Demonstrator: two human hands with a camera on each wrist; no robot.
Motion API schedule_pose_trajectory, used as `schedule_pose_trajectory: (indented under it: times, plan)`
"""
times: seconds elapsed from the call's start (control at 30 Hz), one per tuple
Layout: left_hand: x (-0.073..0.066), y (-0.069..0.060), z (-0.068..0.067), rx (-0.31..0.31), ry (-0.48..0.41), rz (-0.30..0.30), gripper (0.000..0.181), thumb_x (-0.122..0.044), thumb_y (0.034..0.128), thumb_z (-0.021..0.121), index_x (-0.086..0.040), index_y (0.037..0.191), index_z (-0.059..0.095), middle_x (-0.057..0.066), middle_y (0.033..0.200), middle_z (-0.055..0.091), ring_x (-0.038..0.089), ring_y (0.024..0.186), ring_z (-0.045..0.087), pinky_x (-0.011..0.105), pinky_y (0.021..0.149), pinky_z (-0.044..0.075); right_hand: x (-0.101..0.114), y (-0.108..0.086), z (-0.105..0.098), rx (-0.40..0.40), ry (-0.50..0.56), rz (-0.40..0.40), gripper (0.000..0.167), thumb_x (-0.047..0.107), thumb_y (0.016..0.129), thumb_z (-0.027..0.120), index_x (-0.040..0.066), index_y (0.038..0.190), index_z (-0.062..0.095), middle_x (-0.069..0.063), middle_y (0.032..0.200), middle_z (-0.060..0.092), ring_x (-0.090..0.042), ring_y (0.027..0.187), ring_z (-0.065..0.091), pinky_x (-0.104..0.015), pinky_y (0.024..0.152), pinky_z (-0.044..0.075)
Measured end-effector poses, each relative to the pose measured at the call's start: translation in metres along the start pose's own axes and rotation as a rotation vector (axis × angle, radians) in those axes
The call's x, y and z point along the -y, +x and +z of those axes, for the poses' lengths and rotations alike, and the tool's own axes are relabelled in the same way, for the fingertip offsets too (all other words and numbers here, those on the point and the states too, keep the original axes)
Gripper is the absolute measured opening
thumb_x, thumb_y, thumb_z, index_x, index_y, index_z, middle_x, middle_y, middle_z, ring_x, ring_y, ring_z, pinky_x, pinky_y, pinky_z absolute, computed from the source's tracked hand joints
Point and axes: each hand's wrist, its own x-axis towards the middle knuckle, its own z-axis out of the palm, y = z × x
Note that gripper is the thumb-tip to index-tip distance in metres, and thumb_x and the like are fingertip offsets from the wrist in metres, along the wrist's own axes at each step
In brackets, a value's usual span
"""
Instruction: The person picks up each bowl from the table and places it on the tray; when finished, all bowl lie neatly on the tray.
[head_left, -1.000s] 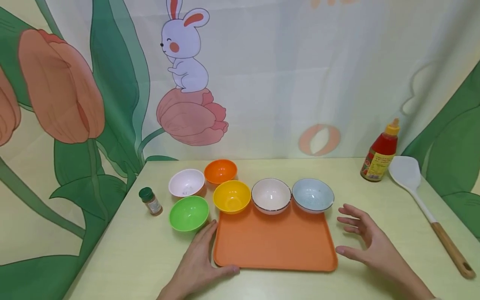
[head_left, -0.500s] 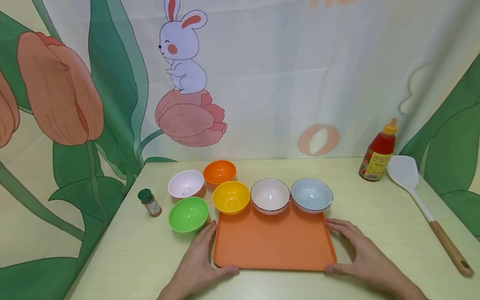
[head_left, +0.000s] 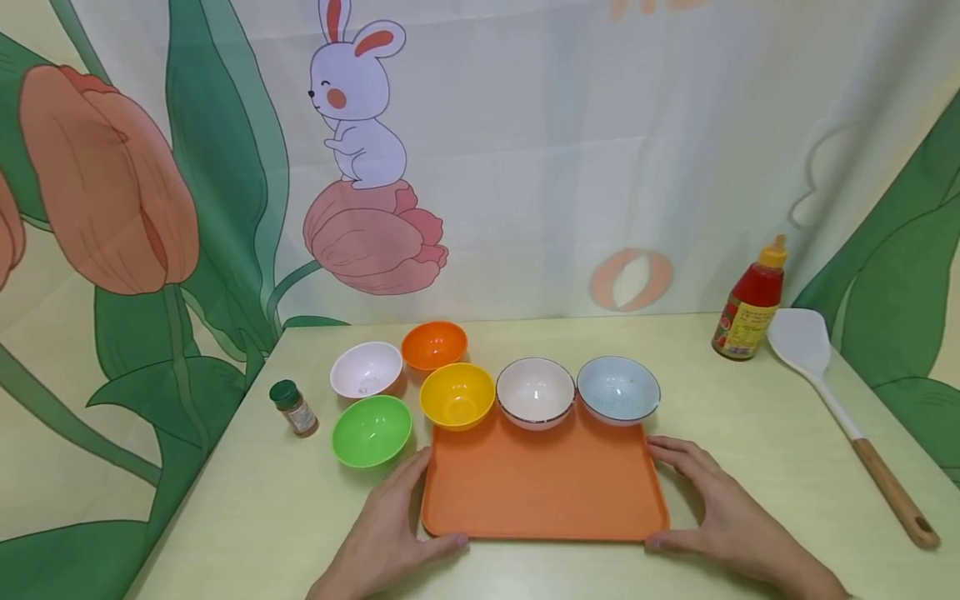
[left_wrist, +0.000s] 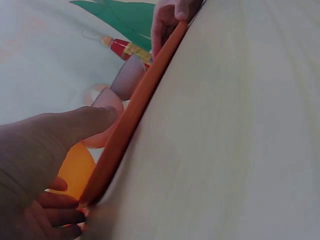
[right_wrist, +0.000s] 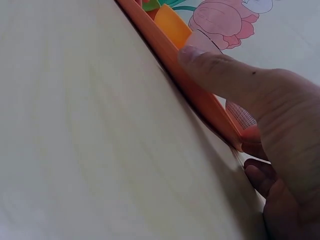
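An orange tray lies between the two hands. My left hand holds its near left corner, fingers along the left side and thumb at the front edge. At the near right corner my right hand grips in the same way, its thumb on the rim in the right wrist view. A yellow bowl, a cream bowl and a light blue bowl stand in a row over the tray's back part. Whether the tray is raised, I cannot tell.
Left of the tray are a green bowl, a white bowl, an orange bowl and a small green-capped jar. Back right stand a red sauce bottle and, lying beside it, a wooden-handled spatula. A printed curtain hangs behind.
My right hand has moved left from beside the tray and taken hold of its right corner. The left hand has kept its hold. The whole head view has shifted slightly.
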Motion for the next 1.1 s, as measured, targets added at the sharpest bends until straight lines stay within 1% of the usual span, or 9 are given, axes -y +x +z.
schedule_pose_trajectory:
  times: [0.1,0.27,0.37,0.47,0.63,0.77,0.87,0.97,1.1]
  plan:
    - [-0.005,-0.003,-0.007,-0.060,-0.024,0.055,0.113,-0.057,0.0779,0.100,-0.011,0.167,0.050,0.009,0.168,0.055,0.035,0.152,0.056,0.058,0.125,0.050,-0.001,0.001,0.000,0.001,0.006,0.008,0.116,0.074,0.074,0.094,0.013,0.163,0.052,-0.006,0.168,0.047,-0.043,0.155,0.044,-0.081,0.119,0.042]
    - [-0.002,-0.009,-0.026,-0.294,-0.125,0.276,0.086,-0.026,0.0791,0.105,-0.023,0.155,0.065,-0.007,0.150,0.070,0.022,0.129,0.073,0.037,0.110,0.063,0.001,0.001,0.000,0.008,0.011,0.015,0.117,0.073,0.073,0.095,0.014,0.164,0.051,-0.006,0.168,0.047,-0.045,0.156,0.043,-0.081,0.119,0.040]
    - [0.004,-0.009,-0.040,-0.425,-0.132,0.367,0.086,-0.015,0.0771,0.105,-0.026,0.153,0.066,-0.007,0.144,0.073,0.020,0.126,0.072,0.024,0.108,0.060,0.001,0.002,-0.001,0.016,0.013,0.036,0.117,0.073,0.073,0.095,0.015,0.165,0.050,-0.006,0.169,0.046,-0.045,0.157,0.042,-0.082,0.119,0.040]
    - [0.009,-0.008,-0.052,-0.504,-0.126,0.393,0.090,-0.012,0.0756,0.104,-0.024,0.156,0.065,-0.001,0.147,0.072,0.018,0.130,0.068,0.016,0.110,0.053,0.001,0.002,-0.001,0.019,0.014,0.045,0.116,0.072,0.074,0.095,0.016,0.165,0.050,-0.007,0.169,0.046,-0.046,0.157,0.042,-0.082,0.119,0.039]
    - [0.019,-0.005,-0.067,-0.579,-0.123,0.374,0.102,-0.012,0.0711,0.106,-0.023,0.162,0.059,0.002,0.157,0.063,0.018,0.143,0.057,0.017,0.120,0.042,0.000,0.002,-0.001,0.022,0.020,0.045,0.117,0.071,0.074,0.096,0.015,0.166,0.049,-0.008,0.170,0.045,-0.046,0.157,0.042,-0.082,0.120,0.039]
    - [0.029,0.000,-0.072,-0.599,-0.137,0.288,0.107,-0.016,0.0714,0.106,-0.022,0.164,0.054,0.000,0.164,0.056,0.022,0.151,0.050,0.016,0.124,0.036,0.000,0.001,0.000,0.030,0.031,0.071,0.117,0.071,0.074,0.096,0.016,0.166,0.049,-0.008,0.170,0.045,-0.046,0.157,0.041,-0.081,0.120,0.039]
    - [0.037,0.005,-0.071,-0.580,-0.152,0.195,0.108,-0.022,0.0744,0.106,-0.020,0.166,0.049,-0.001,0.168,0.050,0.024,0.156,0.046,0.017,0.128,0.035,0.001,0.001,-0.001,0.034,0.034,0.088,0.117,0.071,0.074,0.096,0.016,0.166,0.049,-0.008,0.171,0.044,-0.046,0.157,0.041,-0.081,0.120,0.039]
    - [0.046,0.010,-0.069,-0.554,-0.159,0.131,0.110,-0.027,0.0765,0.106,-0.018,0.168,0.045,0.002,0.172,0.046,0.028,0.160,0.040,0.036,0.134,0.038,0.001,0.001,-0.001,0.033,0.033,0.090,0.117,0.071,0.074,0.096,0.016,0.166,0.049,-0.008,0.171,0.044,-0.046,0.158,0.041,-0.081,0.120,0.039]
    - [0.057,0.014,-0.064,-0.529,-0.164,0.099,0.115,-0.030,0.0767,0.106,-0.016,0.170,0.041,0.008,0.174,0.040,0.034,0.163,0.035,0.061,0.132,0.038,0.001,0.002,-0.001,0.030,0.037,0.081,0.118,0.071,0.074,0.096,0.016,0.166,0.049,-0.008,0.171,0.045,-0.047,0.158,0.041,-0.081,0.120,0.039]
